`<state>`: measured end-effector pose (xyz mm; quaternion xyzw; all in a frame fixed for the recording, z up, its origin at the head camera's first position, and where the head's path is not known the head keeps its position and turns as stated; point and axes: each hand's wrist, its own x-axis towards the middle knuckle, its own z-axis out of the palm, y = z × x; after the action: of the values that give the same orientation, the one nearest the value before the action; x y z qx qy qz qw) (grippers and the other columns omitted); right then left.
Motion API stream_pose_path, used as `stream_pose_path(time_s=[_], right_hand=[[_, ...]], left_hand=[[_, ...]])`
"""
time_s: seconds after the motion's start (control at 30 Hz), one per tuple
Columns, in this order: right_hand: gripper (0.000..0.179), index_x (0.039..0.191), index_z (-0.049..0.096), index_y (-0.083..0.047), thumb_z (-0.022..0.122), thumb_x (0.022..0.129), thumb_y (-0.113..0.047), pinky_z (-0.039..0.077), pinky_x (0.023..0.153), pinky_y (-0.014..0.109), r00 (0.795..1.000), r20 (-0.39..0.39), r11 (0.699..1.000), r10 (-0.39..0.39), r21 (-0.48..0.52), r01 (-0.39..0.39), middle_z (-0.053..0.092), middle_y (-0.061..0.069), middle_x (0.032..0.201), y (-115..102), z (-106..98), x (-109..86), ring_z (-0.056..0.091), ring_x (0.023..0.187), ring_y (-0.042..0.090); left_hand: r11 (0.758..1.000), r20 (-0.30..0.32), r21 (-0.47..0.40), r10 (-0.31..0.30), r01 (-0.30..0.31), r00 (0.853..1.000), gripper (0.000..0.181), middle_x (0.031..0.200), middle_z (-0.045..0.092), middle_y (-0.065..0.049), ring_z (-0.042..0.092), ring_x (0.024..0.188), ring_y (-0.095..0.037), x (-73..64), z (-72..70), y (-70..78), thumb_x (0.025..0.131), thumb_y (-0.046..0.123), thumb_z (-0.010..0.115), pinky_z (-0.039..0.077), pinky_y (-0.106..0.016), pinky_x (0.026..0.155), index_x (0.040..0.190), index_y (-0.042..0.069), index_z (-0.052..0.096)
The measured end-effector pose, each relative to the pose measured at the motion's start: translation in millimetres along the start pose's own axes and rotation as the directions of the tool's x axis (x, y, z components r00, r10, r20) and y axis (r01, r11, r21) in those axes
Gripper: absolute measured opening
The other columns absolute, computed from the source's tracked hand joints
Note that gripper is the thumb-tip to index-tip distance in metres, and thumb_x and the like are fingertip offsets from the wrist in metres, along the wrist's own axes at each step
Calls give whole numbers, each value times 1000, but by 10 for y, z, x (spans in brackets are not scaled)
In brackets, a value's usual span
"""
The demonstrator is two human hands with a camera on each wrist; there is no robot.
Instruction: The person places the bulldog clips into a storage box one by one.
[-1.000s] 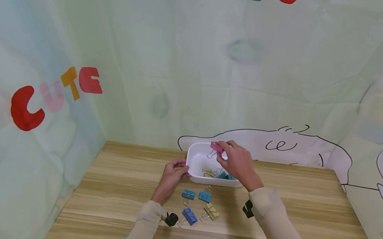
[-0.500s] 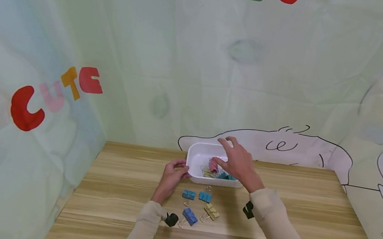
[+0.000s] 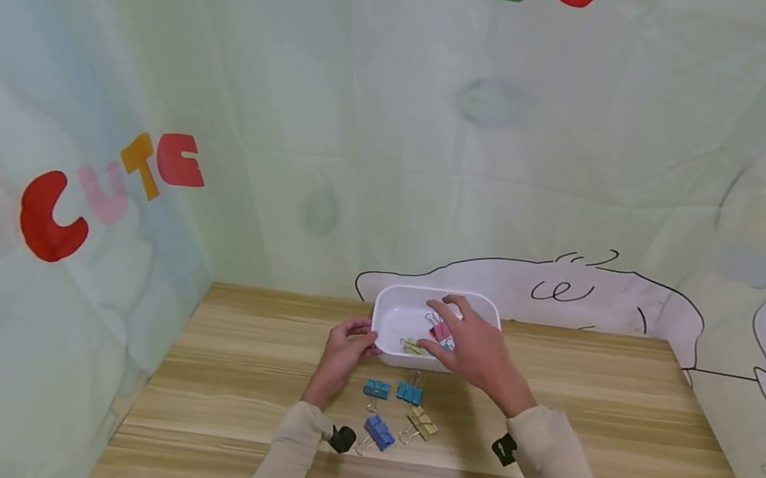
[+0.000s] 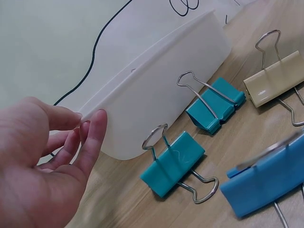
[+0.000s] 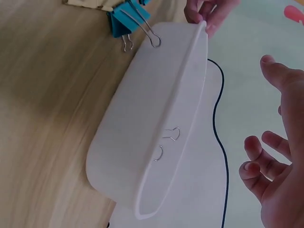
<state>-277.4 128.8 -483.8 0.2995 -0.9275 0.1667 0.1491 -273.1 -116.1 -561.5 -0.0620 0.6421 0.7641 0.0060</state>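
My left hand pinches the left rim of a white plastic bin between thumb and fingers, as the left wrist view also shows. Above the bin's right part is my right hand, thumb and fingers spread apart, holding nothing. Inside the bin lie a pink binder clip and a yellow binder clip; my right hand hides other contents. In front of the bin rest two teal binder clips, the left one and the right one, plus a tan-yellow binder clip and a blue binder clip.
The wooden table meets a printed cloth backdrop right behind the bin. Cloth also hangs at the left and right sides. A dark camera strap piece sits at the left wrist, near the blue clip.
My right hand let go of the pink binder clip, which dropped into the bin and now lies farther right. That hand then lowered toward the bin. My left hand stayed at the rim.
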Motion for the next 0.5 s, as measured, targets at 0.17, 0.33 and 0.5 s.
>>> stream_pose_path(time_s=[0.17, 0.33, 0.5], right_hand=[[64, 142, 61, -15, 82, 89, -46, 67, 80, 45, 996, -12, 995, -85, 54, 85, 60, 13, 136, -57, 63, -171, 69, 101, 26], [56, 139, 64, -15, 83, 90, -36, 67, 82, 48, 990, 11, 988, -142, 69, 140, 61, 12, 135, -117, 175, -341, 70, 101, 27], [47, 138, 65, -14, 79, 94, -28, 66, 84, 40, 983, 75, 979, -166, 129, 155, 62, 9, 130, -194, 343, -560, 68, 98, 20]], left_hand=[[1000, -4, -2, 3, -3, 1000, 37, 117, 53, -21, 67, 95, -32, 2, 3, 4, 101, -7, 60, 66, -35, 88, 135, -18, 50], [1000, -10, 9, 0, 0, 1000, 38, 118, 53, -21, 67, 96, -33, -4, -1, 10, 101, -6, 61, 66, -33, 86, 135, -17, 50], [1000, -9, 18, 0, 0, 1000, 38, 118, 54, -21, 67, 98, -36, 5, -6, -5, 101, -5, 61, 66, -33, 86, 135, -17, 50]])
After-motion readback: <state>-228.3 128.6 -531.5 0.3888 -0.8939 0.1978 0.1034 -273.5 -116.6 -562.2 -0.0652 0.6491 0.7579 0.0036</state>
